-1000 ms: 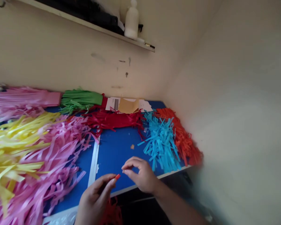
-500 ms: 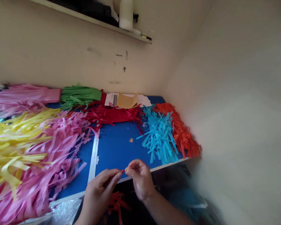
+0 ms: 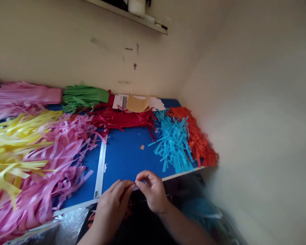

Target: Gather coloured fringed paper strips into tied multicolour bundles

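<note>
My left hand (image 3: 115, 202) and my right hand (image 3: 153, 193) meet fingertip to fingertip just in front of the table's near edge. Both are closed in a pinch. Between them is the end of a red-orange paper tassel (image 3: 129, 209), mostly covered by my left fingers. Its cut strips hang dimly below my left hand, against dark clothing. Nearest on the tabletop (image 3: 124, 153) are a heap of light-blue fringed paper (image 3: 174, 146) to the right and pink fringed paper (image 3: 66, 160) to the left.
Yellow (image 3: 20, 143), green (image 3: 85, 97), dark-red (image 3: 124, 119) and orange-red fringed paper (image 3: 201, 143) lies around the table. A tan paper piece (image 3: 138, 103) rests on white sheets at the back. Clear plastic (image 3: 71, 224) sits below the front edge. A shelf (image 3: 132, 17) juts overhead.
The view has tipped slightly downward. My fingertips have come together, covering the red tip that showed between them. The hanging strips show less below my left hand.
</note>
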`<state>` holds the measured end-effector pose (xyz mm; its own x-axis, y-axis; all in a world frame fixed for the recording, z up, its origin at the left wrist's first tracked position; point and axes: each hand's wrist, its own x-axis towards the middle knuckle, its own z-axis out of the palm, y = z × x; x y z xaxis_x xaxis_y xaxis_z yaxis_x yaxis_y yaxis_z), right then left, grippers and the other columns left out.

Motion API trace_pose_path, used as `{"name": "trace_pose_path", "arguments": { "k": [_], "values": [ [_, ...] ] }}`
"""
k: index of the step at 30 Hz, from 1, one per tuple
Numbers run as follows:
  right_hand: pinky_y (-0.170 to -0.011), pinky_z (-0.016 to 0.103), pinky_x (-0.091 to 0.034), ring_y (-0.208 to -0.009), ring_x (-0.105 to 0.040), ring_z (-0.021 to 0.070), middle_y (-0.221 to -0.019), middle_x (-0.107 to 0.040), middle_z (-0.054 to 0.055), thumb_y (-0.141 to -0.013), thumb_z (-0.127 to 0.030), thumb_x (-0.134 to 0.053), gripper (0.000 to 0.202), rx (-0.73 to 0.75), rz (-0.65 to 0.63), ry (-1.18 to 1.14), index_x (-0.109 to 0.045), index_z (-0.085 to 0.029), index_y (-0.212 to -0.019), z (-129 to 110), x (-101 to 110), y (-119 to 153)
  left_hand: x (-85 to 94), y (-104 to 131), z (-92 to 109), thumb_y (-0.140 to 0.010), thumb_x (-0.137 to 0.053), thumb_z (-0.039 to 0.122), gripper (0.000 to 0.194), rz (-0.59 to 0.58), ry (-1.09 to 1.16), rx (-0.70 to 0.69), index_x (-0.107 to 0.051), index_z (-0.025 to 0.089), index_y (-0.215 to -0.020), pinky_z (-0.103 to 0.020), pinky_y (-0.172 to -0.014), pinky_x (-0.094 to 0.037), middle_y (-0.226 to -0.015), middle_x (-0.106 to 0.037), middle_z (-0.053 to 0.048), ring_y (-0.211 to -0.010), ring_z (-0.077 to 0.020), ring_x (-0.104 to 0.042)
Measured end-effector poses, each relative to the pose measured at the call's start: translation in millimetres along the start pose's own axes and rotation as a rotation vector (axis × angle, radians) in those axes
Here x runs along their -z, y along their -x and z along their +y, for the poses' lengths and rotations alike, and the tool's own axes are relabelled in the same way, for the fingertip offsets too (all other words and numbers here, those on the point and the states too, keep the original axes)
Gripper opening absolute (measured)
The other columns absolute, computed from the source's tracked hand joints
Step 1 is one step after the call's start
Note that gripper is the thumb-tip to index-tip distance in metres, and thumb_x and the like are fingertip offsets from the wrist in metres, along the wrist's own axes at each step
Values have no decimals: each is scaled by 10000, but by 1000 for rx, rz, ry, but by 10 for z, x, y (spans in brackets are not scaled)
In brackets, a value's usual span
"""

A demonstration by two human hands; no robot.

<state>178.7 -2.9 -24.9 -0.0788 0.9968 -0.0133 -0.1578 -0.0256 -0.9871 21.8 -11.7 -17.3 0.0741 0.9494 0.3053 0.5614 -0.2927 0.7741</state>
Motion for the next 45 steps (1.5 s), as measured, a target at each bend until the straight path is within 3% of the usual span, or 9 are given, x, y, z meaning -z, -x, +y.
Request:
{"name": "trace_pose_path", "arguments": {
  "k": [9, 15, 20, 23, 25, 28, 39, 42, 45],
  "values": [
    [-812, 258, -475, -821, -636, 141, -862, -705, 7, -801, -239, -731, 101, 47, 24, 34, -679, -206, -881, 24, 14, 48, 104, -14, 53, -894, -564, 448, 264, 6, 70, -5, -704, 251, -786, -168, -537, -527, -692, -730, 18, -583, -118, -685],
    [-776, 265, -490, -793, -655, 155, -802, -715, 19, -806, -242, -754, 56, 165, -31, 203, -730, -210, -766, -50, 97, 13, 96, -29, 22, -848, -630, 494, 265, 5, 17, -149, -729, 253, -893, -181, -596, -560, -783, -761, -3, -667, -137, -719],
    [-745, 250, -506, -763, -664, 149, -783, -719, 13, -785, -241, -785, 49, 198, -13, 197, -750, -226, -754, -74, 116, 18, 123, -67, 29, -900, -593, 374, 182, -36, 17, -214, -715, 250, -845, -150, -560, -532, -738, -733, 23, -622, -100, -691],
    [-753, 248, -517, -762, -686, 152, -784, -740, 11, -784, -247, -788, 37, 191, -4, 180, -759, -232, -766, -85, 103, 42, 129, -70, 17, -889, -618, 345, 134, 53, -54, -320, -687, 234, -920, -223, -795, -565, -836, -749, 14, -749, -121, -713],
    [-754, 245, -526, -759, -699, 154, -787, -753, 9, -789, -246, -783, 24, 185, -3, 171, -765, -235, -779, -98, 91, 60, 129, -67, 15, -893, -615, 271, 73, 93, -82, -422, -674, 236, -920, -281, -1008, -482, -837, -740, 36, -765, -102, -704],
    [-754, 241, -534, -759, -709, 155, -793, -762, 8, -793, -242, -777, 10, 193, 4, 184, -771, -237, -787, -134, 82, 83, 132, -60, 33, -892, -595, 171, 103, 89, -84, -492, -668, 242, -900, -289, -1108, -385, -807, -723, 68, -717, -68, -681],
    [-750, 297, -540, -728, -702, 176, -777, -758, 17, -812, -284, -757, 53, 219, 19, 284, -766, -251, -771, -196, 28, 101, 30, -30, 22, -865, -617, 274, 59, 35, -62, -349, -674, 266, -852, -382, -1050, -450, -793, -744, 49, -719, -125, -699],
    [-799, 307, -518, -762, -689, 175, -791, -747, 23, -822, -282, -742, 61, 287, -12, 393, -759, -244, -777, -201, 113, 133, 19, 8, -12, -884, -564, 395, 224, -43, -86, -221, -649, 254, -732, -325, -861, -550, -702, -726, 26, -703, -157, -703],
    [-742, 280, -505, -780, -671, 174, -817, -728, 32, -840, -288, -714, 76, 226, 25, 545, -755, -232, -807, -77, 443, 280, 154, 89, -84, -874, -571, 453, 276, -134, -34, -121, -670, 261, -703, -198, -576, -531, -663, -712, 23, -607, -134, -682]
  ]
}}
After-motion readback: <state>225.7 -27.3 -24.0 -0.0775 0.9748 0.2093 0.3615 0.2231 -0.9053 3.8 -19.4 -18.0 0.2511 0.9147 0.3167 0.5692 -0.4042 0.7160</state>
